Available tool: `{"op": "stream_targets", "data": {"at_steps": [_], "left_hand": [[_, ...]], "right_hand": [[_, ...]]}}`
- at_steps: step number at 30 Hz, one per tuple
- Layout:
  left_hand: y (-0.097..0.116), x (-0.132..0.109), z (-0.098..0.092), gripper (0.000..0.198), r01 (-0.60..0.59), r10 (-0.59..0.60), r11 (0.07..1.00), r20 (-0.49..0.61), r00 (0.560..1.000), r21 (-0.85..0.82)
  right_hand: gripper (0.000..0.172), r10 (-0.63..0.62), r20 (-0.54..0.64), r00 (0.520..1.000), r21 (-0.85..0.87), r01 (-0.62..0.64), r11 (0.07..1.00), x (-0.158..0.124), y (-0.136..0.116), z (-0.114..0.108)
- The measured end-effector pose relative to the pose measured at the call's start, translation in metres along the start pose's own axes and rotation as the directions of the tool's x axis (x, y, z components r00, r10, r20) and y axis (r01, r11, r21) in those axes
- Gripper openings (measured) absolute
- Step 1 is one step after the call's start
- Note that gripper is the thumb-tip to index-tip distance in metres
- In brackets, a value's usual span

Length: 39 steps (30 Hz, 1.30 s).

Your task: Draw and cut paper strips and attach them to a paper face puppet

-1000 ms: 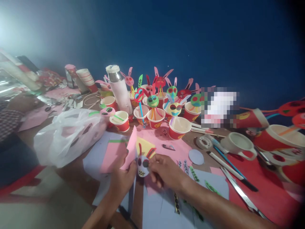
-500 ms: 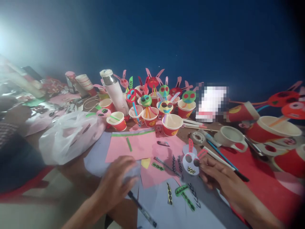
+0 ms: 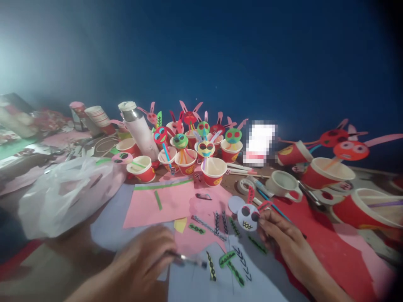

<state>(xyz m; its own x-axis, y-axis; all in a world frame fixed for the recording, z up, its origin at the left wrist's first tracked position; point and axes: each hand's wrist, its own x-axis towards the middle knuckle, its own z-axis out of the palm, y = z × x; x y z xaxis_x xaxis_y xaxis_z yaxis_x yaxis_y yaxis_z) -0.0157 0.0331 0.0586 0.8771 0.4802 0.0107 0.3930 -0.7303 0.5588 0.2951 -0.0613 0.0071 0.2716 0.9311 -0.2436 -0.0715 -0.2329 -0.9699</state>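
Observation:
My right hand (image 3: 281, 233) pinches a white paper rabbit face (image 3: 248, 217) by its right edge. The face has red ears, dark eye spots and a patterned mouth. My left hand (image 3: 153, 251) is closed round a pen (image 3: 190, 259), its far end pointing right over the white paper (image 3: 192, 285). Close to that end lie a yellow patterned strip (image 3: 211, 266) and a green patterned strip (image 3: 234, 268). Behind the rabbit face is a plain white paper disc (image 3: 236, 204).
Several red paper cups (image 3: 214, 178) with paper faces on sticks stand at the back. A white plastic bag (image 3: 63, 201) lies left, near a flask (image 3: 141, 134). A mug (image 3: 285, 186), tape roll (image 3: 246, 186) and red paper (image 3: 321, 235) are at the right.
My left hand, earlier loosely open above the pen lying on the paper, now grips the pen. My right hand still holds the rabbit face. The whole view has shifted slightly.

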Motion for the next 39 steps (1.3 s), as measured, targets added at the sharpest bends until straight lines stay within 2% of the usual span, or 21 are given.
{"op": "stream_targets", "data": {"at_steps": [2,4,7,9,11,12,14,15,16,18,20,22,27,34,39], "left_hand": [[0.001,0.029,-0.005,0.013,0.016,-0.010,0.999,-0.125,0.992,0.050],[-0.002,0.059,0.000,0.014,0.014,0.010,0.990,-0.171,0.985,0.141],[-0.014,0.095,0.018,0.017,0.020,0.035,0.960,-0.188,0.982,0.280],[-0.021,0.106,0.026,0.015,0.041,0.013,0.955,-0.180,0.983,0.294],[-0.022,0.108,0.028,0.011,0.033,0.021,0.960,-0.188,0.982,0.280],[-0.019,0.106,0.027,0.013,0.043,0.002,0.980,-0.227,0.974,0.196],[-0.009,0.101,0.022,0.019,0.086,-0.103,0.993,-0.223,0.969,-0.085],[-0.002,0.098,0.021,0.023,0.123,-0.173,0.957,-0.175,0.969,-0.262],[0.005,0.097,0.020,0.025,0.182,-0.240,0.885,-0.085,0.967,-0.430],[0.017,0.096,0.021,0.025,0.303,-0.317,0.656,0.112,0.942,-0.691],[0.024,0.098,0.027,0.030,0.368,-0.333,0.481,0.223,0.916,-0.796],[0.025,0.100,0.033,0.028,0.401,-0.353,0.399,0.266,0.897,-0.824],[0.017,0.096,0.043,0.021,0.459,-0.393,0.368,0.312,0.865,-0.809],[0.016,0.092,0.042,0.023,0.413,-0.411,0.434,0.232,0.882,-0.801],[0.011,0.090,0.045,0.025,0.421,-0.359,0.365,0.291,0.887,-0.831]], "right_hand": [[0.029,-0.024,0.003,1.000,0.003,0.024,1.000,0.003,0.000,0.000],[0.030,-0.032,0.002,0.999,0.003,0.032,0.999,0.005,-0.001,0.001],[0.030,-0.015,-0.006,1.000,0.008,0.015,1.000,0.007,-0.002,0.003],[0.030,0.003,-0.008,1.000,0.013,-0.003,1.000,0.008,-0.004,0.006],[0.028,0.017,0.008,1.000,0.020,-0.018,1.000,0.008,-0.006,0.009],[0.028,0.024,0.023,0.999,0.021,-0.025,0.999,0.008,-0.008,0.011],[0.026,0.039,0.061,0.997,0.018,-0.041,0.999,0.008,-0.011,0.016],[0.025,0.047,0.080,0.996,0.015,-0.048,0.999,0.008,-0.013,0.018],[0.024,0.054,0.095,0.994,0.011,-0.055,0.998,0.007,-0.014,0.020],[0.021,0.060,0.126,0.990,0.005,-0.061,0.998,0.006,-0.016,0.025],[0.018,0.055,0.158,0.986,-0.004,-0.055,0.998,0.004,-0.016,0.028],[0.016,0.040,0.186,0.982,-0.017,-0.038,0.999,0.002,-0.015,0.031],[0.018,0.029,0.201,0.979,-0.027,-0.024,0.999,-0.003,-0.017,0.036],[0.025,0.060,0.139,0.988,-0.079,-0.050,0.996,-0.006,-0.013,0.045],[0.028,0.061,0.141,0.988,-0.095,-0.048,0.994,-0.005,-0.013,0.044]]}}
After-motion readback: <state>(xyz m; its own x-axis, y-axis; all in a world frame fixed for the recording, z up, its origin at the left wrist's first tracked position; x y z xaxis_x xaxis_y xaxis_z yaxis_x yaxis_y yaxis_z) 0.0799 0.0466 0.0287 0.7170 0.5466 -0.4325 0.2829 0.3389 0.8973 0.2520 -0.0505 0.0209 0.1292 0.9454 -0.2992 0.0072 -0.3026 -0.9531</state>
